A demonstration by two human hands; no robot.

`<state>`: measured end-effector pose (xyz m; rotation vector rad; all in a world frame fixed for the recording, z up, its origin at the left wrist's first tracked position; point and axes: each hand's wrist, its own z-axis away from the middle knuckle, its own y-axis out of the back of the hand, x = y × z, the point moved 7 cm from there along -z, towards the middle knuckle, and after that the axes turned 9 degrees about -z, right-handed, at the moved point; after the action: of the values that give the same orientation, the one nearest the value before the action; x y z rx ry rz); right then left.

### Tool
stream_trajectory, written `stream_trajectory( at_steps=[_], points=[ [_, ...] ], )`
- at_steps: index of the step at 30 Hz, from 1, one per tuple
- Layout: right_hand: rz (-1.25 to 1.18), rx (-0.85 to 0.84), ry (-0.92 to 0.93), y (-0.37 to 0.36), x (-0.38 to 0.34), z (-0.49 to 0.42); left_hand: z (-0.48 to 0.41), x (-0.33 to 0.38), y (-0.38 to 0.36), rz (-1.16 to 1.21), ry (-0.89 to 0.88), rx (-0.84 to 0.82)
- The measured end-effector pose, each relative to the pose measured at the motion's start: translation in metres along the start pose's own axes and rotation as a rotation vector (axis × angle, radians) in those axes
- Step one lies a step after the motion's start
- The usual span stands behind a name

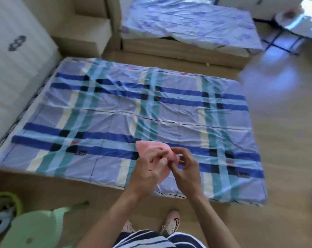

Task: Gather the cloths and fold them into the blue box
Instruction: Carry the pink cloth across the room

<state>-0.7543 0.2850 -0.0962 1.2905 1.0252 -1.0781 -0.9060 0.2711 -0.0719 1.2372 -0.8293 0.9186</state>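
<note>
A small pink cloth (148,146) is bunched up between both of my hands, above the near edge of a low bed covered by a blue plaid sheet (115,111). My left hand (148,169) grips the cloth from the left, fingers curled into it. My right hand (185,167) pinches its right edge. Part of the cloth is hidden behind my fingers. No blue box is in view.
A second low bed with a pale floral sheet (189,24) lies farther back. A white mattress (13,68) leans at the left. A green stool (33,228) and a green basket (6,199) stand at the lower left. A round table (298,20) is at the top right.
</note>
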Motion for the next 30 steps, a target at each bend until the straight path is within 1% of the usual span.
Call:
stream_trajectory(
  at_steps=[3, 7, 8, 10, 14, 16, 20, 24, 30],
  points=[
    [-0.041, 0.162, -0.011, 0.083, 0.007, 0.011, -0.007, 0.048, -0.065, -0.024, -0.095, -0.139],
    [-0.081, 0.339, -0.05, 0.178, 0.024, 0.033, -0.009, 0.091, -0.136, -0.027, -0.169, -0.216],
    [-0.091, 0.404, -0.054, 0.211, 0.03, 0.042, -0.009, 0.103, -0.164, -0.042, -0.192, -0.248],
    [-0.09, 0.476, -0.063, 0.249, 0.038, 0.052, -0.014, 0.112, -0.193, -0.044, -0.2, -0.275],
    [-0.108, 0.706, -0.079, 0.347, 0.052, 0.097, -0.012, 0.147, -0.273, -0.011, -0.24, -0.368],
    [-0.139, 0.782, -0.097, 0.376, 0.056, 0.111, -0.011, 0.159, -0.293, -0.007, -0.275, -0.378],
    [-0.175, 1.008, -0.099, 0.445, 0.059, 0.147, -0.004, 0.197, -0.36, 0.0, -0.361, -0.485],
    [-0.159, 1.176, -0.106, 0.504, 0.061, 0.175, 0.0, 0.234, -0.427, 0.034, -0.408, -0.573],
    [-0.076, 1.295, -0.111, 0.594, 0.069, 0.193, -0.008, 0.277, -0.53, 0.02, -0.469, -0.671]
  ],
)
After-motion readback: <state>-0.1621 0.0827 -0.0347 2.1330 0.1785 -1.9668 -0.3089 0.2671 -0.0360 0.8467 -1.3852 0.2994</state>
